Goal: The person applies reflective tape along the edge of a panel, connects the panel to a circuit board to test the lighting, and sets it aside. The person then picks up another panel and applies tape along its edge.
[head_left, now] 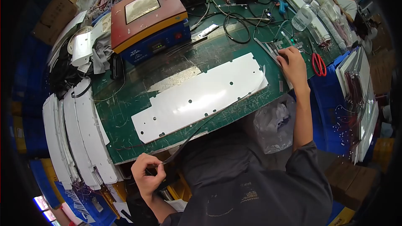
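A long white panel [197, 100] with several small holes lies at a slant on the green work mat [167, 140]. Below its front edge, my left hand [147, 175] pinches the end of a thin dark strip [184, 143], which runs up to the right along the panel's edge. At the mat's right side my right hand [292, 65] is closed, thumb against fingers, over the near end of some narrow grey strips [268, 51]. Whatever its fingertips hold is too small to make out.
A blue heating box [159, 47] with a red-brown top stands at the back left. Red-handled scissors [319, 64], a clear bottle [302, 17] and black cables [237, 28] lie to the right. Stacked white panels [83, 129] flank the left side. A person [346, 0] is at the far right.
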